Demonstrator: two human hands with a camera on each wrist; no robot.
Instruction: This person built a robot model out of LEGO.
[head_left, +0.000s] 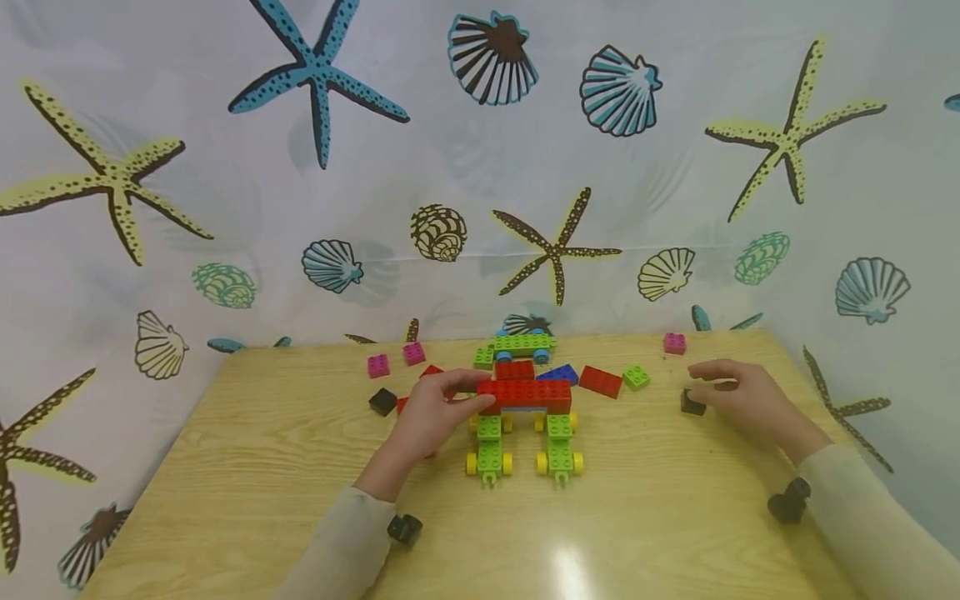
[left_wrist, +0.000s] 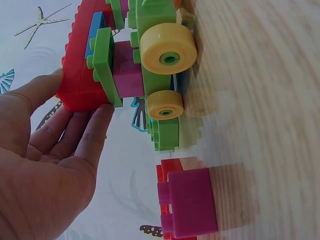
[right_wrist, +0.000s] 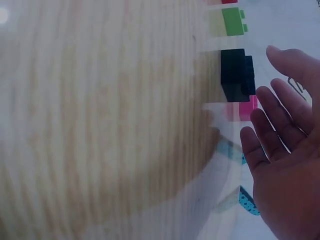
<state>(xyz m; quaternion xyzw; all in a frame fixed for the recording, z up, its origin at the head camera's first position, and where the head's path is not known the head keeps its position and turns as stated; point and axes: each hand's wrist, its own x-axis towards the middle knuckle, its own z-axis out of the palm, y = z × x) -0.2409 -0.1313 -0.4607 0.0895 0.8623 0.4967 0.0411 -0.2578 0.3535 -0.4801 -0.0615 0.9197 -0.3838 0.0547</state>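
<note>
A brick build (head_left: 525,425) stands mid-table: a long red brick (head_left: 525,393) lies across two green wheeled bases (head_left: 489,457) with yellow wheels (left_wrist: 168,48). My left hand (head_left: 472,396) pinches the left end of the red brick (left_wrist: 82,65), thumb on one side and fingers (left_wrist: 97,127) on the other. My right hand (head_left: 697,385) hovers open at the right, fingers straight, just over a small black brick (head_left: 692,404). In the right wrist view the black brick (right_wrist: 235,74) lies a little apart from the fingertips (right_wrist: 262,92).
Loose bricks lie behind the build: a red one (head_left: 600,381), green (head_left: 636,377), blue (head_left: 558,375), pink ones (head_left: 378,365) (head_left: 674,342), another black one (head_left: 382,402), and a green plate on blue wheels (head_left: 523,344). A seashell-print curtain backs the wooden table (head_left: 247,467).
</note>
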